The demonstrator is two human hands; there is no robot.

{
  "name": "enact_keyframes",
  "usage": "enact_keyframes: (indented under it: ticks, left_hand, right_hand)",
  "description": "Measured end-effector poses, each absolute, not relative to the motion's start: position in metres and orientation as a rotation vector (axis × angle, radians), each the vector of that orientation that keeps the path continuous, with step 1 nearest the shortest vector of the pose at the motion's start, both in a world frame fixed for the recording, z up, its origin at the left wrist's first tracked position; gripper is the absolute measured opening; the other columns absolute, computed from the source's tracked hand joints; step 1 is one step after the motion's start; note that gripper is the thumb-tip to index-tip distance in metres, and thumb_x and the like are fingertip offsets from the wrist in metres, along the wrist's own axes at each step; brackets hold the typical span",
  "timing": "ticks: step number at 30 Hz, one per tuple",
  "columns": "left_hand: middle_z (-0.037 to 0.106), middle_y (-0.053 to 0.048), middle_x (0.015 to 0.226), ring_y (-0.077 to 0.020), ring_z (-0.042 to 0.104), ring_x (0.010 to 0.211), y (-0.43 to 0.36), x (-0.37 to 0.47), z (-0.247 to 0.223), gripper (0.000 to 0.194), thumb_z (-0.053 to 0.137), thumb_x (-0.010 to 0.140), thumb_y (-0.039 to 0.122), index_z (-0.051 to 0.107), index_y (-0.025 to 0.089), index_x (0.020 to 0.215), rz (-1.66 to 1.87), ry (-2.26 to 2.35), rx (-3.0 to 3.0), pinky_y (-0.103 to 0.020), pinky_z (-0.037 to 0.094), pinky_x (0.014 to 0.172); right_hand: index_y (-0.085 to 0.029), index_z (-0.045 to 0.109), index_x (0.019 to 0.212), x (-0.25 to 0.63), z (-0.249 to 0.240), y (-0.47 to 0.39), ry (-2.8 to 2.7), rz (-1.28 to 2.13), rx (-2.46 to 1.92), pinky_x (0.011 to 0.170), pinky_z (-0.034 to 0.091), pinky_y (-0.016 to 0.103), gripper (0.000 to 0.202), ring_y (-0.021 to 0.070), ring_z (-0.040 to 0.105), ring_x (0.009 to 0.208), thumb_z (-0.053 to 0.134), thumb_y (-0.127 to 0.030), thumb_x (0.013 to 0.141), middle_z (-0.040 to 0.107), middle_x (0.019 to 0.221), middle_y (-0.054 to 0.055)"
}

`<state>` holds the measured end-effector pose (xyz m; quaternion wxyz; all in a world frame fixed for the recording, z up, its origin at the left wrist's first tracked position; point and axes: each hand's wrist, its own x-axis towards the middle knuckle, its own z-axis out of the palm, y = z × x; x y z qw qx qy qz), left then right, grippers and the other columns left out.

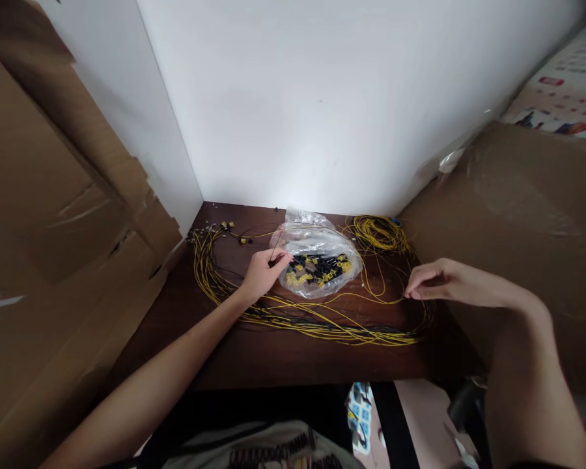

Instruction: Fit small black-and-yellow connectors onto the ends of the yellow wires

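Observation:
My left hand (266,273) is closed in a pinch at the left edge of a clear plastic bag (312,241). A thin dark wire (276,240) runs up from its fingertips. Inside the open bag lie many small black and yellow connectors (322,268). To the right, my right hand (432,281) pinches the end of a thin wire (388,301), just above the table; the exact tip is too small to make out. A long bundle of yellow and black wires (332,332) curves around the front of the bag, passing under my left forearm.
A coil of yellow wire (378,233) lies at the back right of the brown table (293,371). A few loose connectors (244,240) sit at the back left. Cardboard (68,228) flanks the left, a cardboard box (517,215) the right, and a white panel (297,104) stands behind.

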<state>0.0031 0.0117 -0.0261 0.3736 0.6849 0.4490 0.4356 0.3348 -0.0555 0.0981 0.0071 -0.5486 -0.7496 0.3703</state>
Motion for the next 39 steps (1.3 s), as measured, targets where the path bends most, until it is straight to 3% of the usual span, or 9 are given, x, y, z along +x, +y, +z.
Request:
enact_keyframes:
  ticks: [4, 7, 10, 14, 16, 21, 25, 33, 39]
  left_hand:
    - [0.062, -0.001, 0.064, -0.0113, 0.051, 0.057, 0.013, 0.003, -0.028, 0.028, 0.053, 0.077, 0.038, 0.066, 0.013, 0.074, 1.115, 1.124, 1.751, -0.02, 0.038, 0.055]
    - [0.063, -0.002, 0.068, -0.013, 0.054, 0.063, 0.014, 0.003, -0.03, 0.027, 0.054, 0.077, 0.037, 0.066, 0.013, 0.075, 1.129, 1.1, 1.753, -0.021, 0.04, 0.059]
    - [0.064, -0.002, 0.069, -0.0139, 0.056, 0.067, 0.015, 0.004, -0.031, 0.027, 0.054, 0.078, 0.036, 0.066, 0.013, 0.075, 1.127, 1.088, 1.759, -0.022, 0.042, 0.063]
    - [0.063, -0.001, 0.065, -0.0127, 0.054, 0.062, 0.013, 0.003, -0.028, 0.028, 0.052, 0.079, 0.037, 0.066, 0.013, 0.076, 1.123, 1.138, 1.743, -0.021, 0.04, 0.057]
    - [0.061, -0.001, 0.061, -0.0118, 0.052, 0.057, 0.011, 0.003, -0.025, 0.028, 0.052, 0.079, 0.037, 0.067, 0.013, 0.077, 1.134, 1.165, 1.714, -0.02, 0.039, 0.052]
    - [0.058, 0.0, 0.056, -0.0105, 0.048, 0.052, 0.009, 0.004, -0.021, 0.026, 0.053, 0.078, 0.035, 0.067, 0.013, 0.076, 1.157, 1.146, 1.669, -0.019, 0.036, 0.048]
    - [0.057, 0.0, 0.055, -0.0107, 0.049, 0.054, 0.01, 0.003, -0.022, 0.026, 0.052, 0.079, 0.035, 0.065, 0.013, 0.075, 1.148, 1.13, 1.695, -0.019, 0.036, 0.05]
    - [0.06, 0.0, 0.064, -0.0124, 0.052, 0.063, 0.011, 0.003, -0.02, 0.027, 0.053, 0.078, 0.035, 0.063, 0.012, 0.069, 1.184, 1.134, 1.713, -0.022, 0.04, 0.062]
    - [0.064, -0.002, 0.068, -0.0143, 0.056, 0.066, 0.01, 0.003, -0.017, 0.024, 0.055, 0.077, 0.034, 0.064, 0.013, 0.071, 1.188, 1.152, 1.705, -0.023, 0.041, 0.064]
  right_hand:
    - [-0.015, 0.072, 0.077, 0.349, 0.078, -0.058, -2.344, 1.263, -2.026, 0.066, 0.045, 0.027, 0.028, 0.0203, 0.063, 0.073, 0.059, -0.039, 0.071, 0.07, 0.075, 0.006]
    - [-0.015, 0.073, 0.07, 0.363, 0.059, -0.056, -2.278, 1.006, -2.449, 0.062, 0.045, 0.026, 0.017, 0.0227, 0.064, 0.073, 0.06, -0.025, 0.063, 0.071, 0.07, 0.005]
    - [-0.018, 0.073, 0.072, 0.369, 0.055, -0.055, -2.236, 0.696, -2.563, 0.063, 0.045, 0.026, 0.018, 0.0224, 0.065, 0.075, 0.06, -0.017, 0.059, 0.071, 0.074, 0.004]
    - [-0.02, 0.07, 0.093, 0.335, 0.073, -0.053, -2.25, 0.372, -2.178, 0.069, 0.046, 0.028, 0.028, 0.021, 0.064, 0.082, 0.055, -0.017, 0.069, 0.07, 0.091, 0.005]
    - [-0.021, 0.069, 0.092, 0.299, 0.081, -0.049, -2.23, 0.259, -1.896, 0.076, 0.046, 0.03, 0.024, 0.02, 0.063, 0.085, 0.049, -0.02, 0.078, 0.069, 0.095, 0.004]
    - [-0.019, 0.065, 0.097, 0.196, 0.06, -0.025, -2.223, 0.337, -1.38, 0.073, 0.046, 0.03, 0.021, 0.0176, 0.061, 0.08, 0.053, -0.028, 0.082, 0.067, 0.092, 0.005]
    - [-0.017, 0.065, 0.092, 0.158, 0.028, -0.008, -2.249, 0.382, -1.293, 0.069, 0.045, 0.029, 0.016, 0.0166, 0.059, 0.075, 0.057, -0.026, 0.081, 0.066, 0.086, 0.006]
    - [-0.016, 0.063, 0.091, 0.164, -0.005, -0.004, -1.969, 0.368, -1.242, 0.065, 0.045, 0.027, 0.018, 0.0143, 0.056, 0.066, 0.055, -0.029, 0.082, 0.064, 0.079, 0.004]
    - [-0.02, 0.063, 0.095, 0.171, 0.032, -0.012, -1.998, 0.349, -1.086, 0.083, 0.046, 0.035, 0.019, 0.0181, 0.059, 0.091, 0.054, -0.03, 0.083, 0.065, 0.093, 0.005]
